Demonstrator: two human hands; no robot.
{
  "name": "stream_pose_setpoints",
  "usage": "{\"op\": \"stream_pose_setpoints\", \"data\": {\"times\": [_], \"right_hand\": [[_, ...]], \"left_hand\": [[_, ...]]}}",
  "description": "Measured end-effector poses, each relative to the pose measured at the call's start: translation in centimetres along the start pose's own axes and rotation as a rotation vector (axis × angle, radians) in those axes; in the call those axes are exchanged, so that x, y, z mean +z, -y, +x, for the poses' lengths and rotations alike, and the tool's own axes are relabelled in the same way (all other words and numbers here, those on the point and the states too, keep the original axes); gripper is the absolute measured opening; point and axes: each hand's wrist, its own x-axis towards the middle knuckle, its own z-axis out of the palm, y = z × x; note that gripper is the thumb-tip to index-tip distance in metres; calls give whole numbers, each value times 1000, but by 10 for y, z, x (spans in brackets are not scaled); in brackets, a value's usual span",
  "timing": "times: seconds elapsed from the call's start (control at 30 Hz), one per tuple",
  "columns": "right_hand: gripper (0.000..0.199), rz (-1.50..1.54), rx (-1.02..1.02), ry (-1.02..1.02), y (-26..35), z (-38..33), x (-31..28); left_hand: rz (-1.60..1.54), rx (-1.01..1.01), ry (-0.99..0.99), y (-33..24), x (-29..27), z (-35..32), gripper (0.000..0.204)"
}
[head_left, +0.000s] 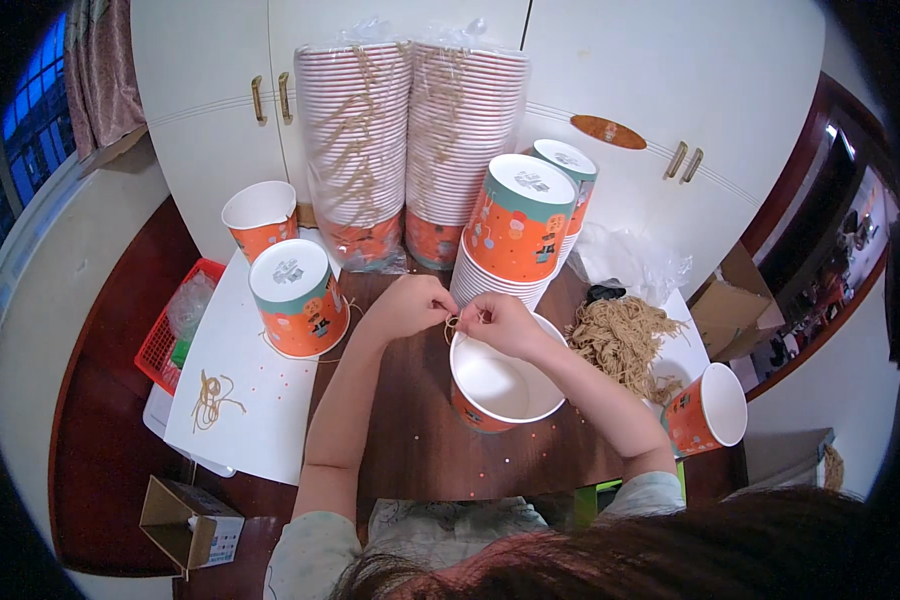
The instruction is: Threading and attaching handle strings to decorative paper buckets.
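An orange and green paper bucket [482, 414] stands upright in front of me, its white inside facing up. At its far left rim, my left hand [420, 302] pinches a thin tan cord [451, 324]. My right hand [500, 322] is closed on the same cord at the rim, close beside the left. A small loop of cord shows between the fingertips; how it is fixed to the bucket I cannot tell. To the right lies a tangled heap of tan cords [625, 343]. An upside-down bucket [300, 300] sits at the left with cord around its lower edge.
Two tall plastic-wrapped bucket stacks [355, 140] stand at the back. Nearer is an inverted bucket stack [515, 230]. One bucket [700, 412] stands at the right edge, another [262, 215] at the back left. Loose cords [210, 400] lie left. A cardboard box [195, 525] is below.
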Motion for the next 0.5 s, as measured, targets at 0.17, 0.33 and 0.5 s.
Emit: {"op": "stream_pose_setpoints", "data": {"times": [0.17,0.33,0.5], "right_hand": [[13,-6,-18,-17,-5,0,-2],[16,-24,-5,-40,-5,0,-1],[16,-31,13,-37,-4,0,-3]], "left_hand": [[-197,-143,55,-11,-1,1,20],[-388,-270,143,-8,-1,-2,23],[-503,-279,164,-6,-1,-2,23]]}}
